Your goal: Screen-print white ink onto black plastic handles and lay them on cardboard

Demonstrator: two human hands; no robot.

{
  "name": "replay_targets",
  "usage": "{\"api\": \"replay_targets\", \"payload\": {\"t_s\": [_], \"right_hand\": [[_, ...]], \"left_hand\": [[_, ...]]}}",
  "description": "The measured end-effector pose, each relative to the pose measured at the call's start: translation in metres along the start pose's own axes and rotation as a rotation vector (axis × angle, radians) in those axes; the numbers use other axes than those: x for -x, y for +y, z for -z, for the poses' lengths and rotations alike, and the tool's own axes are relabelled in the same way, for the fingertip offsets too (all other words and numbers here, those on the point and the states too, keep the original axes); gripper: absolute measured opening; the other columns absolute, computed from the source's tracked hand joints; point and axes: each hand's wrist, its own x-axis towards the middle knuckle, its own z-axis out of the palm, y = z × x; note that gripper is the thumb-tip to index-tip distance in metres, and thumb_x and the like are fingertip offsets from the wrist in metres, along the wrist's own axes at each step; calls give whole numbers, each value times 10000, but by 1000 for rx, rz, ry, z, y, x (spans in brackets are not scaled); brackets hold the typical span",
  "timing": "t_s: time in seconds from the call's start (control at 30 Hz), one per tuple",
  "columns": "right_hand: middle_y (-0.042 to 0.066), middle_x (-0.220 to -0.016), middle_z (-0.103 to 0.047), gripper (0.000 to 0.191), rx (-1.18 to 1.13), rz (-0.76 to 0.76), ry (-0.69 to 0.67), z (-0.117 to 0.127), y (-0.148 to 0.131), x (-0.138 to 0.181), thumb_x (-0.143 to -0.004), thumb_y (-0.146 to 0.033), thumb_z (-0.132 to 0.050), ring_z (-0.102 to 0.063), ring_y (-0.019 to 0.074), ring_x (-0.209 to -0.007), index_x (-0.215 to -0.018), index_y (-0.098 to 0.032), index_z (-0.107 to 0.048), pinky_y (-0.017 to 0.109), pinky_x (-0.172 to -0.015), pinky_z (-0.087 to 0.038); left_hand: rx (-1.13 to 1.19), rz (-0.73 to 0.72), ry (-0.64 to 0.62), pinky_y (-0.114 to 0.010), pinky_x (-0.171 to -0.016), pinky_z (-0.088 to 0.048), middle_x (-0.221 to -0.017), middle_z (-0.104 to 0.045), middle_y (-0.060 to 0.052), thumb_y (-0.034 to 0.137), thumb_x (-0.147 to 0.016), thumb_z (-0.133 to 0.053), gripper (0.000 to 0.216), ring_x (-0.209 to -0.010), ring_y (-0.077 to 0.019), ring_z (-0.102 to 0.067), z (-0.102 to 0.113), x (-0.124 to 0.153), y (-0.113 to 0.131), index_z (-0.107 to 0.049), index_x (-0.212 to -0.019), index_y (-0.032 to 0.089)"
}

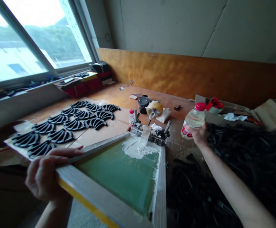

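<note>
My left hand (46, 172) grips the near corner of a screen-printing frame (109, 202), its fingers wrapped over the white rail. The frame's green mesh (125, 174) carries a smear of white ink (138, 148) near the far hinge clamps (152, 131). My right hand (199, 134) is stretched out to the right of the frame and is closed round a clear plastic bottle with a red cap (194, 118), held tilted above the workbench.
Several black printed shoe pieces (66, 125) lie in rows on cardboard at the left. A black ink pot (143, 104), a tape roll (155, 108) and rags sit behind the frame. A heap of black parts (235, 164) fills the right. A window runs along the left.
</note>
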Motion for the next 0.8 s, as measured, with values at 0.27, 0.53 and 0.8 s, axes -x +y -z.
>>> {"api": "replay_targets", "payload": {"t_s": [0.27,0.53,0.8], "right_hand": [[75,-1143,-655,710,270,145,-257,5,-77,91,-646,-396,-788,-639,257,-1017,-1271,-222,-498,417,-924,-496],[64,-1212,-664,676,609,65,-516,-34,-101,142,-693,-313,-740,-652,258,-1042,-1316,-261,-481,358,-863,-519],[56,-1251,-641,649,873,139,-573,-53,-98,147,-711,-340,-714,-626,258,-1088,-1316,-262,-493,346,-880,-493]], "left_hand": [[183,39,-105,-518,-774,-574,-829,-716,-53,199,-893,-459,243,-781,-234,-693,64,59,-35,-597,-699,155],[252,67,-303,-535,-902,-529,-1023,-716,-110,174,-897,-473,207,-1015,-289,-670,107,90,-69,-662,-814,159],[242,28,-444,-540,-942,-517,-1087,-699,-119,159,-887,-478,200,-1104,-308,-638,126,98,-85,-675,-852,162]]}}
